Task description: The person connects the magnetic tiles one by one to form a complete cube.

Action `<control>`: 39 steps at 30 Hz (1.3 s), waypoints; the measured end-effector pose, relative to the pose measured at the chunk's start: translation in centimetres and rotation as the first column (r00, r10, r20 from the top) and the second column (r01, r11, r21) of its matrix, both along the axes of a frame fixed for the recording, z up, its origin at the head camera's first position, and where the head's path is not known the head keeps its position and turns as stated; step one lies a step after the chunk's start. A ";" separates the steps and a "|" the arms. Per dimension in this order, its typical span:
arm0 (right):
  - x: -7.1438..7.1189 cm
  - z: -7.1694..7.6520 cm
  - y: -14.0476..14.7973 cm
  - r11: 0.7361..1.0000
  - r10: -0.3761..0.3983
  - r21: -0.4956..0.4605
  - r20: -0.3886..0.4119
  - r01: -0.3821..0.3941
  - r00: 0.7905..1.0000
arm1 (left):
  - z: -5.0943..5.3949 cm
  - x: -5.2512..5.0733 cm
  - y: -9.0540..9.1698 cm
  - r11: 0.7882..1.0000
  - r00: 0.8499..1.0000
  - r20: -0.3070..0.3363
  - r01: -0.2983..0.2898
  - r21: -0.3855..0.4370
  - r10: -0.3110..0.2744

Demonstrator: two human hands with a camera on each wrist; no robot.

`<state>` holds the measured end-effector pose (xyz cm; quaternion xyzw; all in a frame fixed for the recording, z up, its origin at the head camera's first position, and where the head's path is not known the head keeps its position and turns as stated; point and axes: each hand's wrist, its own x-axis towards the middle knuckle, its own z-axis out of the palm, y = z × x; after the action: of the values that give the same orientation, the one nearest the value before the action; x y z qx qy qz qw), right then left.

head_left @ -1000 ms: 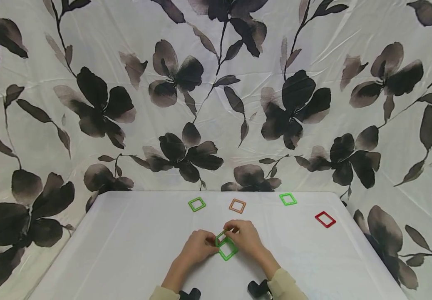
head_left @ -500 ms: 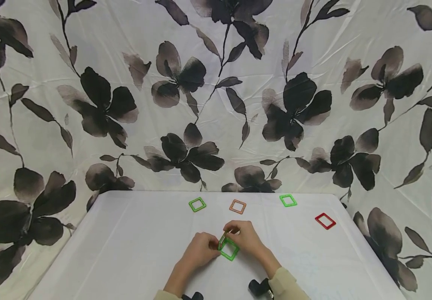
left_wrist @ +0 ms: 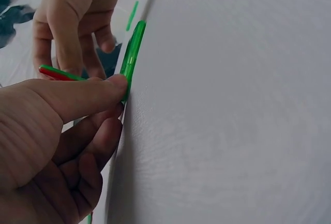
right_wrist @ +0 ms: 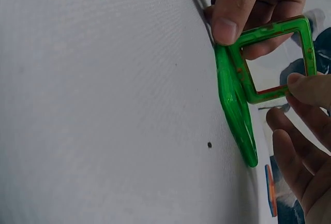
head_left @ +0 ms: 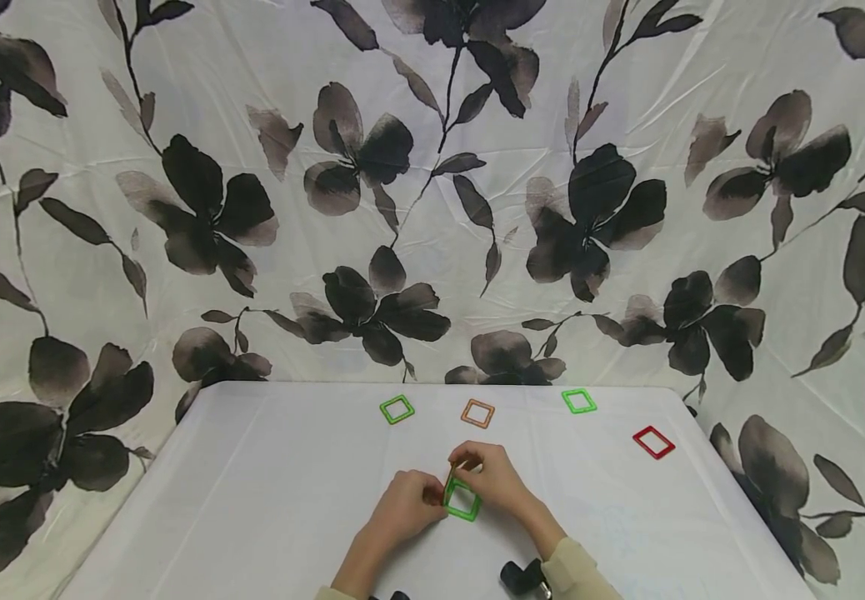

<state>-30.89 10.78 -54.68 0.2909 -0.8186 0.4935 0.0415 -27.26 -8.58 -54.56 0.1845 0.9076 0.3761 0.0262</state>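
- The left hand [head_left: 406, 504], at nine o'clock of the flat square [right_wrist: 238, 113] on the table [head_left: 267, 500], pinches its edge, probably to steady it.
- The right hand [head_left: 494, 475], at one o'clock, pinches the raised square [right_wrist: 243, 74] near a corner, seemingly to stand it against the flat one; whether left fingers grip both is unclear.
- Well apart, likely leaving working room: a green square [head_left: 403, 417] at eleven, orange square [head_left: 474, 424] at twelve, second green square [head_left: 584, 410] at two, red square [head_left: 646, 447] nearer three.
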 end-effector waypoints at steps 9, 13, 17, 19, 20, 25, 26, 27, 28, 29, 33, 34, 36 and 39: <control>0.2 0.2 0.1 1.000 -0.007 0.017 0.028 0.006 1.000 | -0.1 0.1 -0.1 0.999 1.000 0.011 0.014 0.051 -0.015; 0.1 0.2 0.1 1.000 0.000 0.028 0.033 -0.001 0.999 | -0.3 0.1 -0.1 0.996 0.999 0.045 0.021 0.084 -0.025; -0.1 0.5 0.3 0.999 0.011 0.049 0.038 -0.013 0.999 | -0.2 0.1 -0.1 0.995 0.999 0.045 0.023 0.097 -0.028; -0.4 0.7 0.6 0.998 0.000 0.060 0.044 -0.003 0.999 | -0.2 0.0 -0.1 0.995 0.999 0.036 0.020 0.093 -0.023; -0.5 0.8 0.9 0.997 -0.018 0.070 0.048 0.015 0.999 | -0.2 0.0 -0.1 0.995 0.999 0.035 0.019 0.094 -0.022; -2.1 0.8 2.5 0.976 -0.197 0.102 0.035 0.193 0.980 | -0.3 0.1 0.0 0.994 0.999 0.049 0.016 0.104 -0.021; -2.5 0.8 2.8 0.966 -0.238 0.109 0.025 0.234 0.971 | -0.3 0.1 0.0 0.994 0.998 0.054 0.016 0.106 -0.022; -2.9 0.8 3.1 0.956 -0.274 0.115 0.021 0.270 0.962 | -0.3 0.1 0.0 0.994 0.998 0.057 0.015 0.109 -0.021; -3.4 0.8 3.3 0.944 -0.307 0.127 0.013 0.303 0.951 | -0.3 0.1 0.0 0.994 0.998 0.058 0.014 0.110 -0.020; -3.9 0.8 3.6 0.933 -0.334 0.140 0.001 0.331 0.942 | -0.3 0.1 0.0 0.994 0.998 0.059 0.015 0.112 -0.021; -5.9 0.6 4.3 0.895 -0.400 0.215 0.004 0.390 0.916 | -0.4 0.0 0.0 0.993 0.998 0.057 0.019 0.120 -0.026; -6.3 0.5 4.4 0.888 -0.407 0.235 0.002 0.395 0.913 | -0.5 0.0 0.0 0.993 0.998 0.054 0.020 0.120 -0.027; -7.1 0.2 4.7 0.879 -0.415 0.263 0.009 0.398 0.910 | -0.6 -0.1 0.1 0.993 0.998 0.049 0.022 0.120 -0.028; -7.8 -0.3 4.7 0.869 -0.419 0.301 0.026 0.393 0.908 | -0.8 0.1 0.1 0.994 0.999 0.044 0.019 0.111 -0.024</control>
<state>-38.71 15.46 -54.99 0.0925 -0.9256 0.3614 0.0642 -27.19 -8.52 -55.31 0.1869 0.8826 0.4294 0.0409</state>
